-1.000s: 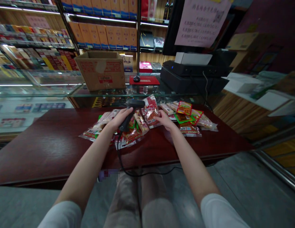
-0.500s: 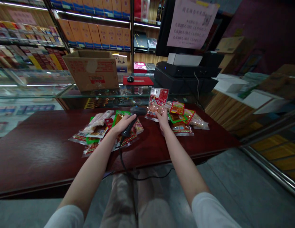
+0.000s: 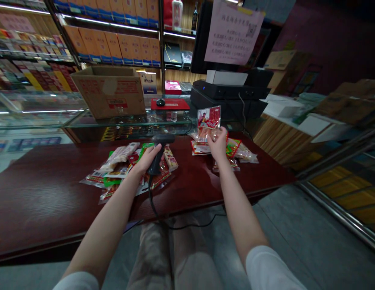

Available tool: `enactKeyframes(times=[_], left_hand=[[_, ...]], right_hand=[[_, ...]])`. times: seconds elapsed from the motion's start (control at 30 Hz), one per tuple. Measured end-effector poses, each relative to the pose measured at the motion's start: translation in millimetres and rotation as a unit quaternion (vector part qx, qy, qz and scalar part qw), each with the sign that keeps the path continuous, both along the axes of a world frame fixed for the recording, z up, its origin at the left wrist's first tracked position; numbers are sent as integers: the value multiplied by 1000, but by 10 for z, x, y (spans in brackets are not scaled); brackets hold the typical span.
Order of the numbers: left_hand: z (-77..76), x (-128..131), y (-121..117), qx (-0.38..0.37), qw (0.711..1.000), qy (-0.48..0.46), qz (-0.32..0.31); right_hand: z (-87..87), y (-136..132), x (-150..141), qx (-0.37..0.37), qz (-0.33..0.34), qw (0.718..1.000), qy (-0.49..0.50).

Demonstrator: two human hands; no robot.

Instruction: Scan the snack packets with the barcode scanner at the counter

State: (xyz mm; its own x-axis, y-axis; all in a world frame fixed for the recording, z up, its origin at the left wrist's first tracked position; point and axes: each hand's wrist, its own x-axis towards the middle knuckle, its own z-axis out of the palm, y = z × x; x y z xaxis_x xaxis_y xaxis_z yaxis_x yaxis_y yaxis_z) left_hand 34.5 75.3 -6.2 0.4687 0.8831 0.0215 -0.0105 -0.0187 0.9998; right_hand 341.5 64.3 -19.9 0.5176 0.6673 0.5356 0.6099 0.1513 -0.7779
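Observation:
My left hand [image 3: 148,158] is closed round the handle of a black barcode scanner [image 3: 162,139], whose head points right. Beneath and beside that hand lies a heap of packaged snacks [image 3: 117,160], some in clear bags, some edged in green. My right hand [image 3: 218,146] pinches a red-and-white snack packet [image 3: 209,117] with a clear lower part and holds it upright. It is over a second heap of snack packets [image 3: 246,154] on the right, partly covering it. From the scanner's base a black cable [image 3: 152,201] runs down past the table's front edge.
The dark red table [image 3: 45,189] meets a glass counter behind it. On that counter stand an open cardboard box [image 3: 110,94], a mouse on a red mat [image 3: 175,104], and a black cash register with a monitor [image 3: 230,96]. Stocked shelves rise behind.
My right hand has moved the red-and-white packet rightward and up, over the right heap. My left hand has lifted the scanner slightly and turned it. The whole view has shifted a little.

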Motion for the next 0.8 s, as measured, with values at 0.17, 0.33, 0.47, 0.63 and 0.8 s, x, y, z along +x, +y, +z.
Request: enactKeyframes(times=[0.17,0.33,0.47,0.63,0.8], left_hand=[[-15,-50,75,-9,999,-3,30],[42,-103,85,-25,998,-9,58],[105,-212,119,-33,995,-50,74],[112,-311,161,-38,991,-97,85],[96,-354,174,-44,992,-91,72]], right_hand=[[411,-239,599,-254,-157,943,-146],[411,-412,764,-335,-185,903,-197],[375,-454,437,-228,-151,935,-227],[102,-299,-555,-279,131,928,-209],[-258,-184,-1198,-354,185,898,-184]])
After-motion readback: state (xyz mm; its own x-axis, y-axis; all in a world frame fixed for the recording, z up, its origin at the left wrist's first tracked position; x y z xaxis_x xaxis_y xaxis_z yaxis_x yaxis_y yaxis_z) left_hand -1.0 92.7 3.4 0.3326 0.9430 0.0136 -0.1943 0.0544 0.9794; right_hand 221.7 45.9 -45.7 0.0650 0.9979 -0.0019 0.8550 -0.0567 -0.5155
